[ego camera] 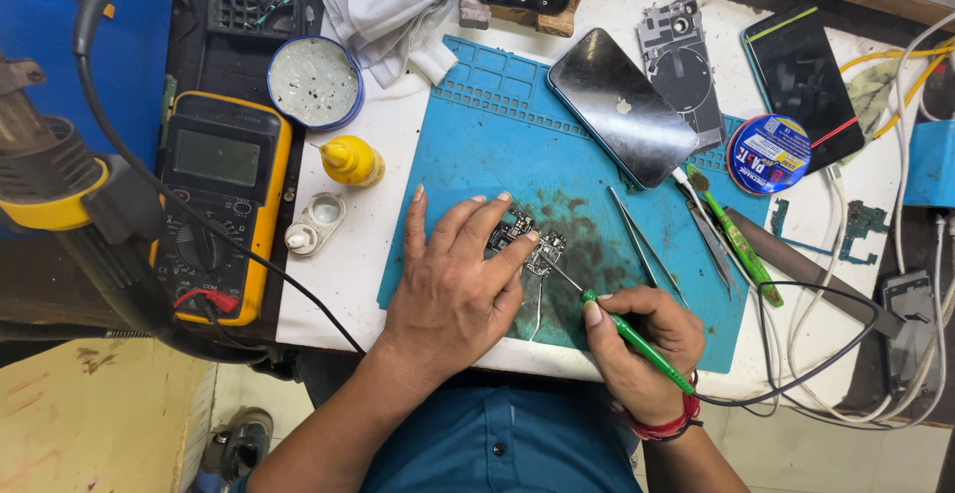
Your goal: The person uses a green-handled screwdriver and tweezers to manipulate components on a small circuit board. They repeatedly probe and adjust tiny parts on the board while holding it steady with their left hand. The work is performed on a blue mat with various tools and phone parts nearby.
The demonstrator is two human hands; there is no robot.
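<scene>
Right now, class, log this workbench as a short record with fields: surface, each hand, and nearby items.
surface: blue work mat on a white table
left hand: fingers pressed on a small circuit board
right hand: grips a green soldering iron, tip at the board
near the board: tweezers, phone face down
left of mat: yellow multimeter, yellow bottle

A circuit board lay on a mat on the bench; a meter sat left, a phone far right, tweezers just right.
</scene>
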